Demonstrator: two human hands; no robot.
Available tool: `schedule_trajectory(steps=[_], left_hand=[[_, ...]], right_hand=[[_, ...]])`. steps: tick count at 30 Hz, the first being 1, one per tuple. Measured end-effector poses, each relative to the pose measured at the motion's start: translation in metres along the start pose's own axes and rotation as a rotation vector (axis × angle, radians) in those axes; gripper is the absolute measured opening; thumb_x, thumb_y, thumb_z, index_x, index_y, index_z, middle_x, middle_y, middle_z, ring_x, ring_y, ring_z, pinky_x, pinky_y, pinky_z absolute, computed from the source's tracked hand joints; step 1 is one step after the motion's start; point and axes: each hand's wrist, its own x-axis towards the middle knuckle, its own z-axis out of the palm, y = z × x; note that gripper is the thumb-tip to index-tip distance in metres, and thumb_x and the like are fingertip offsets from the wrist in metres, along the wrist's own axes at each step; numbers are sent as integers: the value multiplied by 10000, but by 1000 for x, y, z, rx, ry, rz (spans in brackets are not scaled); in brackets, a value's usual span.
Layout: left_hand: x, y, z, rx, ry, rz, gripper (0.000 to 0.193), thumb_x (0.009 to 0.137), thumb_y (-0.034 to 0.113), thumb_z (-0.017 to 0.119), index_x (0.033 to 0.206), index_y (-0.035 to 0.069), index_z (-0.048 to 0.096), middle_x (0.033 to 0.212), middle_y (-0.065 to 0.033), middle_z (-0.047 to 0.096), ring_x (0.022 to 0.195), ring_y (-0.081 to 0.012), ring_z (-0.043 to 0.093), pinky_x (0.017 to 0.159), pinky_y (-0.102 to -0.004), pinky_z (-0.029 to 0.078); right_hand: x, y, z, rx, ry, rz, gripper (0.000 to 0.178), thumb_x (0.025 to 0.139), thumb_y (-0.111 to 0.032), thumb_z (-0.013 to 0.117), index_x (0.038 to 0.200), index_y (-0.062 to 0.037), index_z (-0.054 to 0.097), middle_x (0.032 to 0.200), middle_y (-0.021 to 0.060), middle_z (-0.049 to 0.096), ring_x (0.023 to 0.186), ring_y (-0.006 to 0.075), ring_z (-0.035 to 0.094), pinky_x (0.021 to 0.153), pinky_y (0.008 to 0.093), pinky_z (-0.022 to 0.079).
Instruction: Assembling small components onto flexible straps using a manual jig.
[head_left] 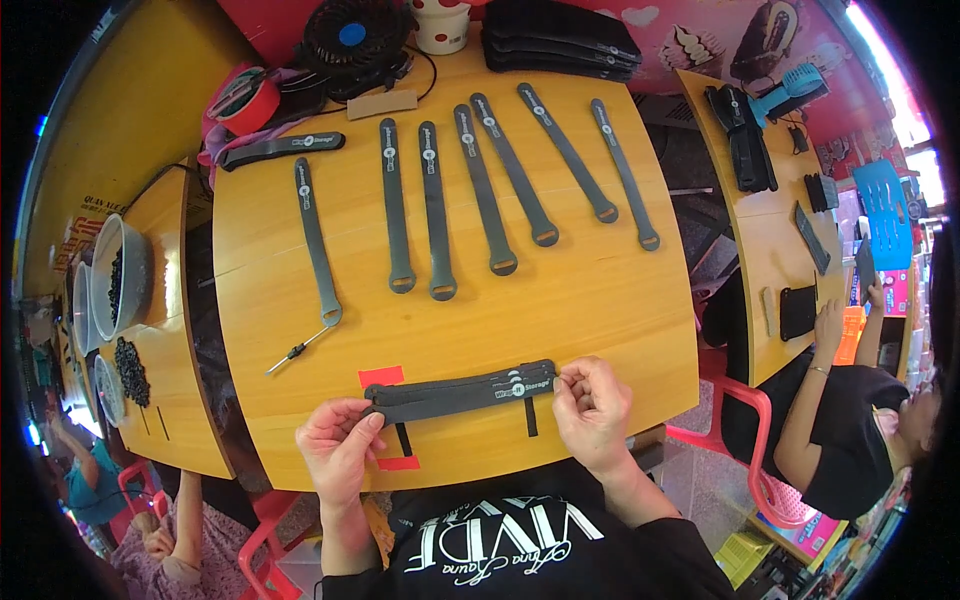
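the bundle of dark straps (460, 390) lies across the near edge of the wooden table (600, 300), its long axis running left to right, the right end tilted a little higher and farther from the person than the left. the straps sit stacked on one another, their white labels showing near the right end.

the left hand (338, 445) pinches the left end of the bundle, thumb on top and fingers curled under, closed tight on it. the right hand (592, 405) grips the right end the same way, fingertips bunched and closed on the straps. the bundle rests on or just above the table; which, i cannot tell.

under the bundle are two red tape patches (381, 376) and two short black marks running toward the person. farther back seven single straps (436, 210) lie spread out, each with its long axis pointing away from the person, ring ends nearest. a small screwdriver (296, 351) lies just beside the leftmost strap's ring. at the far edge sit a roll of red tape (247, 100), a small black fan (352, 38) and a pile of folded black straps (560, 40).
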Motion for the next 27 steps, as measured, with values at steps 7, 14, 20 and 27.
schedule_trajectory(steps=[7,14,20,27], left_hand=[[0,0,0,9,2,-2,145,840,-52,720,977,-41,675,735,-62,685,539,-79,617,440,-173,429],[-1,-1,0,6,13,-7,145,838,-52,724,974,-35,676,727,-56,683,532,-79,615,433,-173,425],[0,-3,-1,-4,2,-3,144,838,-49,726,972,-31,677,727,-52,681,536,-76,611,438,-172,426],[0,1,-1,12,-5,-1,138,843,-58,711,975,-34,678,730,-49,681,546,-72,614,448,-172,431]], right_hand=[[2,-4,1,-3,2,32,169,799,132,650,883,10,567,722,54,597,546,82,557,480,227,433],[2,-5,2,-41,0,31,178,781,138,649,874,10,566,719,63,595,547,100,579,487,232,445],[2,-4,2,-51,5,42,183,770,136,652,868,9,565,712,65,589,546,104,583,487,233,450],[5,-8,4,-62,-8,68,178,761,130,652,846,2,562,701,62,574,534,110,571,483,248,451]])
